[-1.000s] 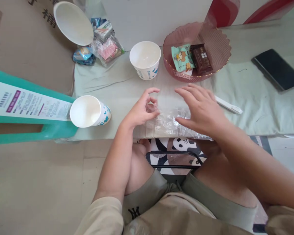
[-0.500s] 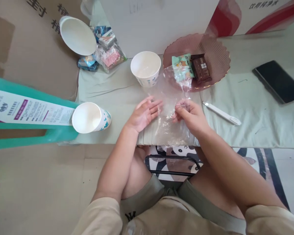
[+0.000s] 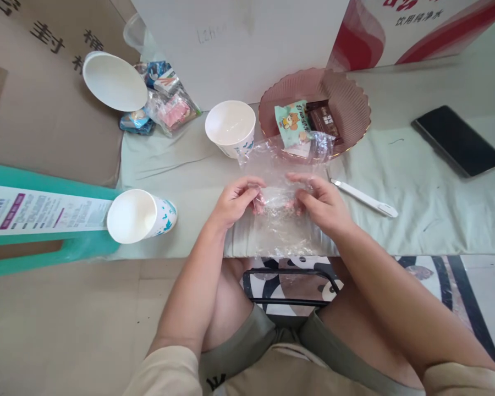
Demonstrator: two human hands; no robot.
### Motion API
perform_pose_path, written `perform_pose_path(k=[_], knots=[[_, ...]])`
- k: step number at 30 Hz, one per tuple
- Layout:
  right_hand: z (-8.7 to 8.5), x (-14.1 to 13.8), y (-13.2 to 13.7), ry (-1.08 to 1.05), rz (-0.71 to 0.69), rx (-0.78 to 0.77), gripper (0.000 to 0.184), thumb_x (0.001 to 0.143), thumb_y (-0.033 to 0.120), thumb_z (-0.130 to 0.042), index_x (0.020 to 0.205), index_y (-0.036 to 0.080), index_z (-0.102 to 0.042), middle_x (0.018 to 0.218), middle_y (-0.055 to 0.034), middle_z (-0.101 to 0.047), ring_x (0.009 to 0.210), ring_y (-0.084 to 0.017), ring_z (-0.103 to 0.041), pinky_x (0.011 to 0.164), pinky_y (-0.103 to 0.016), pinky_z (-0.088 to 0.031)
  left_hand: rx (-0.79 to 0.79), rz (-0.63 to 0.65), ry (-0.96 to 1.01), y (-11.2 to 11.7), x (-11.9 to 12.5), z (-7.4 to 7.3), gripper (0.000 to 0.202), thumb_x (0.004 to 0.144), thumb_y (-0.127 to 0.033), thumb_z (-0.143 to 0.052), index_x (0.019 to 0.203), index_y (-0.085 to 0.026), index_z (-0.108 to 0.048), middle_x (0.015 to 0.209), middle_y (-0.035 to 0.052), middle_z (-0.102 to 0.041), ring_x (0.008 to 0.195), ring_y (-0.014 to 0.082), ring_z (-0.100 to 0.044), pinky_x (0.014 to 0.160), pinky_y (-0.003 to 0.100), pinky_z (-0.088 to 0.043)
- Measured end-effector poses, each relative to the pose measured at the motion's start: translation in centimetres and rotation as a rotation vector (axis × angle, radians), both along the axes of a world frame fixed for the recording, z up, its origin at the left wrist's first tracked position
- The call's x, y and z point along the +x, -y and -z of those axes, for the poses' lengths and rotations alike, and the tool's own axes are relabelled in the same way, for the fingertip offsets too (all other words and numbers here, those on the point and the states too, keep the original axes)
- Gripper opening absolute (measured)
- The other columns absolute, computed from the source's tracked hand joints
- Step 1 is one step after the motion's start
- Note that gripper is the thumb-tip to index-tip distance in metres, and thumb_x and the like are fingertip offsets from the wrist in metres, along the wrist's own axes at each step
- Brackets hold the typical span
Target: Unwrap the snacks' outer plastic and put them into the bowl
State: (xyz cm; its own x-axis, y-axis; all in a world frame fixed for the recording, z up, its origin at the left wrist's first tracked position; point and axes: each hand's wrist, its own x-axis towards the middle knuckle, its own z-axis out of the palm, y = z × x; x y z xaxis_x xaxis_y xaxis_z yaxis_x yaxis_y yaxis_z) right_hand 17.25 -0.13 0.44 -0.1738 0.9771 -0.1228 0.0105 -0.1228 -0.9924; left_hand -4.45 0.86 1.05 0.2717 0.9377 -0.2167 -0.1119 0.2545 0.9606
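Note:
Between my hands stretches a clear plastic bag (image 3: 278,220), crinkled, its far end lying over the near rim of a pink ribbed glass plate (image 3: 357,118). My left hand (image 3: 238,201) is closed on the bag's left side, thumb against fingers. On the other side my right hand (image 3: 322,202) pinches the bag, with its index finger stretched out. In the plate are a green snack packet (image 3: 292,121) and a brown packet (image 3: 324,118). A white utility knife (image 3: 365,198) lies just right of my right hand. Beyond my left hand stands a paper bowl (image 3: 231,126).
A paper cup (image 3: 134,216) stands at the left by a teal carton (image 3: 45,250). A tilted white bowl (image 3: 114,82) and several wrapped snacks (image 3: 171,107) are at the back left. Behind stand a white box (image 3: 239,49) and a red-and-white box (image 3: 367,41). A black phone (image 3: 458,140) lies at right.
My left hand was open beside the bag and now grips it. The bag's far end has spread out wider between my hands. The camera view has shifted slightly.

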Motion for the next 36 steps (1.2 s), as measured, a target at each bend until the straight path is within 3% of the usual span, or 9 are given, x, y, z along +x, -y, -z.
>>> perform_pose_path(k=[2,5,8,13,20,24,27,31,36], knots=[[0.3,0.1,0.0,-0.022,0.050,0.081,0.013,0.084,0.035,-0.068,0.085,0.023,-0.069,0.134,-0.0067,-0.068,0.080,-0.018,-0.073,0.054,-0.028,-0.053,0.075,-0.033,0.038,-0.1,-0.2,0.4,0.016,0.078,-0.033,-0.078,0.081,-0.019,-0.073,0.061,-0.0021,-0.067,0.048,0.0107,-0.062,0.048,0.022,-0.049],[0.5,0.5,0.0,-0.018,0.105,0.231,0.022,0.078,0.034,-0.074,0.064,0.022,-0.064,0.130,-0.0050,-0.068,0.113,-0.027,-0.069,0.078,-0.038,-0.060,0.171,-0.090,0.045,-0.3,-0.9,0.8,0.013,0.079,-0.030,-0.076,0.073,-0.018,-0.077,0.061,-0.0001,-0.068,0.055,0.0100,-0.064,0.055,0.022,-0.051],[0.7,0.8,-0.1,-0.051,0.115,0.250,0.021,0.077,0.028,-0.071,0.059,0.022,-0.062,0.133,-0.0015,-0.066,0.117,-0.028,-0.067,0.099,-0.048,-0.055,0.259,-0.070,0.023,-0.4,-1.5,1.0,0.018,0.083,-0.032,-0.072,0.074,-0.020,-0.081,0.071,0.0032,-0.073,0.064,0.0120,-0.066,0.062,0.025,-0.053],[1.0,0.7,-0.3,-0.136,0.079,0.224,0.016,0.081,0.027,-0.061,0.066,0.023,-0.064,0.142,0.0002,-0.061,0.123,-0.030,-0.066,0.108,-0.054,-0.050,0.411,-0.150,-0.160,-0.3,-1.5,1.1,0.054,0.093,-0.062,-0.058,0.070,-0.019,-0.082,0.074,0.0073,-0.073,0.065,0.0139,-0.064,0.061,0.028,-0.050],[0.4,0.5,-0.1,0.085,0.048,0.160,0.041,0.092,0.052,-0.051,0.064,0.023,-0.059,0.132,-0.0091,-0.064,0.133,-0.033,-0.055,0.108,-0.055,-0.048,0.582,-0.133,-0.318,-0.4,-1.7,1.2,0.016,0.082,-0.036,-0.077,0.080,-0.021,-0.082,0.085,0.0047,-0.070,0.072,0.0113,-0.063,0.064,0.024,-0.049],[0.3,-0.1,0.5,0.166,0.088,0.183,0.023,0.075,0.039,-0.076,0.081,0.024,-0.059,0.146,-0.0094,-0.046,0.137,-0.032,-0.051,0.100,-0.048,-0.054,0.540,-0.100,-0.282,-0.2,-1.9,1.1,0.025,0.076,-0.021,-0.076,0.102,-0.021,-0.078,0.104,0.0062,-0.068,0.087,0.0129,-0.065,0.072,0.023,-0.053],[0.5,-0.3,0.7,0.112,0.065,0.038,0.051,0.070,0.035,-0.078,0.116,0.029,-0.055,0.151,-0.0116,-0.038,0.114,-0.026,-0.065,0.084,-0.041,-0.060,0.467,-0.097,-0.165,0.2,-2.0,0.7,0.030,0.075,-0.018,-0.076,0.105,-0.021,-0.075,0.110,0.0063,-0.065,0.097,0.0145,-0.066,0.078,0.024,-0.056],[0.6,-0.1,0.9,0.031,-0.016,-0.079,0.088,0.072,0.032,-0.076,0.147,0.033,-0.029,0.123,-0.0085,-0.062,0.082,-0.018,-0.068,0.074,-0.037,-0.058,0.299,-0.072,0.035,0.7,-2.3,0.1,0.047,0.070,-0.021,-0.085,0.113,-0.027,-0.069,0.116,0.0042,-0.063,0.095,0.0144,-0.067,0.084,0.028,-0.059],[0.2,0.1,0.8,-0.002,0.018,-0.034,0.078,0.075,0.028,-0.071,0.145,0.032,-0.036,0.092,-0.0011,-0.069,0.083,-0.020,-0.067,0.075,-0.036,-0.056,0.025,-0.155,0.231,0.6,-1.7,0.0,0.090,0.068,-0.034,-0.090,0.142,-0.043,-0.039,0.115,0.0003,-0.062,0.091,0.0145,-0.068,0.083,0.032,-0.060]])
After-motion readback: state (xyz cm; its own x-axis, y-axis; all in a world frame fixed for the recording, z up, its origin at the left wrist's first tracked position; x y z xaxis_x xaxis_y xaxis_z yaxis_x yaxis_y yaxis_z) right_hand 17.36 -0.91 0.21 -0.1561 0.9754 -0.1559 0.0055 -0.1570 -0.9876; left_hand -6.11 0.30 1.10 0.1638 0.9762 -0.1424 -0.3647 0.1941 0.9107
